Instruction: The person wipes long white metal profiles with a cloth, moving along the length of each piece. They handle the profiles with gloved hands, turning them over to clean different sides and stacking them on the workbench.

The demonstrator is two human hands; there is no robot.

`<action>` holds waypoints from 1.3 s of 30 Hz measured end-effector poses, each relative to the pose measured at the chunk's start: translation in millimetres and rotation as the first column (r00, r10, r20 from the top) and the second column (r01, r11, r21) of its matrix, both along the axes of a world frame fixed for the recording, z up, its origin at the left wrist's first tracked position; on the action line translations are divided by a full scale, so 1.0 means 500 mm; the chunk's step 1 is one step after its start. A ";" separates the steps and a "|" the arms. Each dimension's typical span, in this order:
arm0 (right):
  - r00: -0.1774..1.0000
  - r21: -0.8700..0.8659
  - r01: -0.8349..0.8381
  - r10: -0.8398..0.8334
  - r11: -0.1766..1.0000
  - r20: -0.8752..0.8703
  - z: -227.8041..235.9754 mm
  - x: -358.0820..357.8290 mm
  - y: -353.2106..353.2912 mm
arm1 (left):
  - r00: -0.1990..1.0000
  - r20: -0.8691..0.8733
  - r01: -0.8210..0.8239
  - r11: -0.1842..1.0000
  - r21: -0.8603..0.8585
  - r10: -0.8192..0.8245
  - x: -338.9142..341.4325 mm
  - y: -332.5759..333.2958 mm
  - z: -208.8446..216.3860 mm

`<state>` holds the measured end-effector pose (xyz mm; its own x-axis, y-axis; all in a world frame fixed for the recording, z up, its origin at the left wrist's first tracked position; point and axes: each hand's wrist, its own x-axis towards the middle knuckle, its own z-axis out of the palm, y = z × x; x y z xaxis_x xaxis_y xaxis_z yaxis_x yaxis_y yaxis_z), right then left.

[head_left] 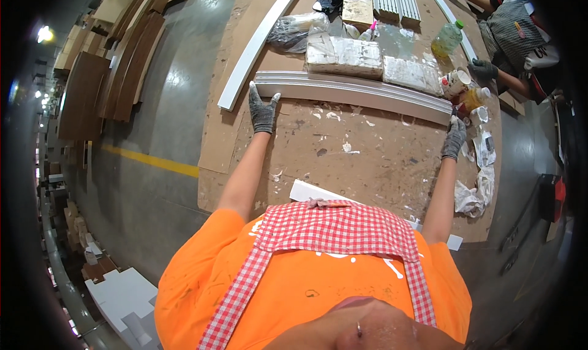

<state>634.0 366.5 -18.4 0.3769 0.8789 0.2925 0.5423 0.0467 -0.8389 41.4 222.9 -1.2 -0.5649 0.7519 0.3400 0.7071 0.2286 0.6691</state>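
Note:
A stack of long white grooved strips (355, 92) lies crosswise on the worktable in front of me. My left hand (263, 112), in a grey glove with whitish fingertips, grips its left end, the fingers at the end and the thumb on the near side. At the opposite end, my right hand (454, 139), gloved the same way, is closed on the corner; its fingers are partly hidden. Just behind the stack sit two white-smeared blocks, the left block (343, 54) and the right block (411, 74).
The brown worktable (294, 148) is spotted with white scraps. A long white board (257, 49) lies at its left; more grooved strips (395, 0) lie at the back. A green bottle (448, 38), pots and crumpled paper (474, 194) line the right. A co-worker's gloved hand (484, 70) touches the table edge.

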 end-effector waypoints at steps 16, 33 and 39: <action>0.923 -0.253 -0.162 0.056 0.954 -0.381 0.207 -0.064 -0.436 | 0.920 0.157 0.318 0.918 0.238 -0.360 0.060 -0.224 0.069; 0.811 -0.402 -0.484 0.571 0.777 0.127 0.207 -0.588 -0.703 | 0.438 -0.206 0.875 0.468 -0.126 -0.875 0.139 -0.394 0.050; 0.674 -0.486 -0.433 0.630 0.760 0.385 0.190 -0.682 -0.739 | 0.457 -0.195 0.876 0.477 -0.066 -0.868 0.137 -0.396 0.017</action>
